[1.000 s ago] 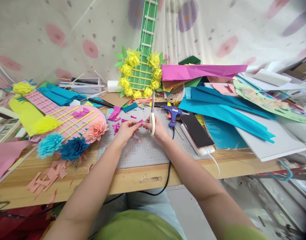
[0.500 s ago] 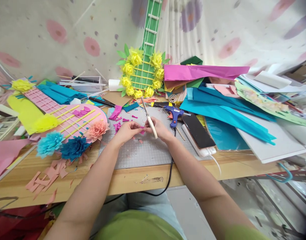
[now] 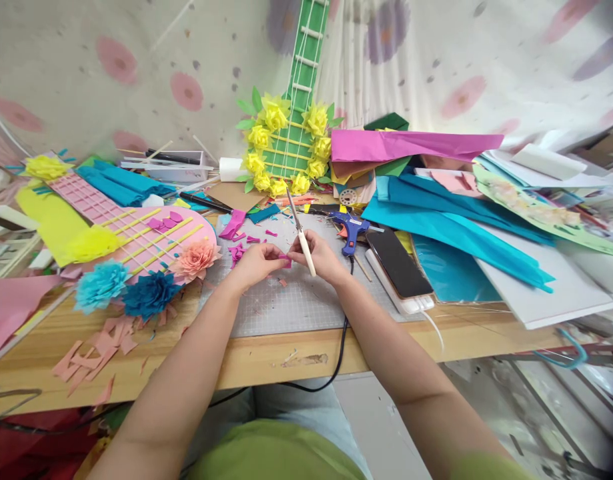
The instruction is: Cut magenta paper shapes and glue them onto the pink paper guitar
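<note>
Over the grey cutting mat (image 3: pixel 306 313), my left hand (image 3: pixel 256 267) pinches a small magenta paper piece (image 3: pixel 287 262). My right hand (image 3: pixel 323 257) is closed around white-handled scissors (image 3: pixel 306 250), whose blades point away from me. Its fingertips also touch the right side of the paper piece. Magenta scraps (image 3: pixel 236 253) lie just beyond my left hand. To the left rests a pink paper guitar (image 3: pixel 136 233) with paper flowers and several magenta petals (image 3: pixel 166 222) on it. Behind my hands stands a green paper guitar (image 3: pixel 297 143) ringed with yellow flowers.
A blue glue gun (image 3: pixel 353 230) lies right of my hands, its cord (image 3: pixel 345 340) running over the table's front edge. Beside it a phone (image 3: pixel 399 263) rests on a white power strip (image 3: pixel 411 305). Blue paper sheets (image 3: pixel 451 227) are piled at right, pink paper strips (image 3: pixel 99 350) at left.
The scissors in my right hand have tilted, their handles swinging down and to the right. Both hands stay close together at the magenta paper piece. The whole view has shifted slightly.
</note>
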Motion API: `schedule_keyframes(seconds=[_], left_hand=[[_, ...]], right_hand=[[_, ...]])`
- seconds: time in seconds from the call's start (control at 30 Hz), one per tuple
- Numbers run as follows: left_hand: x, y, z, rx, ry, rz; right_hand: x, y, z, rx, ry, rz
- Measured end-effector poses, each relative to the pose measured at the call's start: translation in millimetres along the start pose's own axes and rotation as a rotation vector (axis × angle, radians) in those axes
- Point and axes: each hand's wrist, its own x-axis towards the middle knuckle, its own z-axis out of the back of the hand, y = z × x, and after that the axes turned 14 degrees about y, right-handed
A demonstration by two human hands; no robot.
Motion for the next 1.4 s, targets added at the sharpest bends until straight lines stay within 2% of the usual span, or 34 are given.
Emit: schedule_keyframes(seconds=[0.1,0.2,0.3,0.43,0.7,0.9,1.4], left_hand=[[1.7,-2.3,3.1,-0.193,-0.110,-0.045],[4.5,-4.6,8.1,-0.542,-0.221,-0.132],[7.1,-5.6,10.2,-0.811,-0.266,-0.197],[10.0,-4.7,4.8,-0.950,-0.278,-0.270],[12.6,-2.6,-6.0,-1.015,-0.248,-0.301],[14.1,0.4,-5.1,-0.991,-0.233,-0.292],[12.3,0.7,2.2,-0.871,-0.219,-0.295]], right_hand=[[-2.0,3.1,0.1,-0.117,-0.092,-0.029],[-5.8,7.9,-0.1,-0.314,-0.125,-0.096],[-8.8,11.6,-3.8,-0.468,-0.048,-0.147],[-9.4,13.1,-11.6,-0.618,0.044,-0.142],[-9.6,12.8,-13.1,-0.734,0.069,-0.165],[-8.8,12.5,-13.6,-0.774,0.065,-0.229],[-10.1,17.7,-6.3,-0.775,0.081,-0.207]])
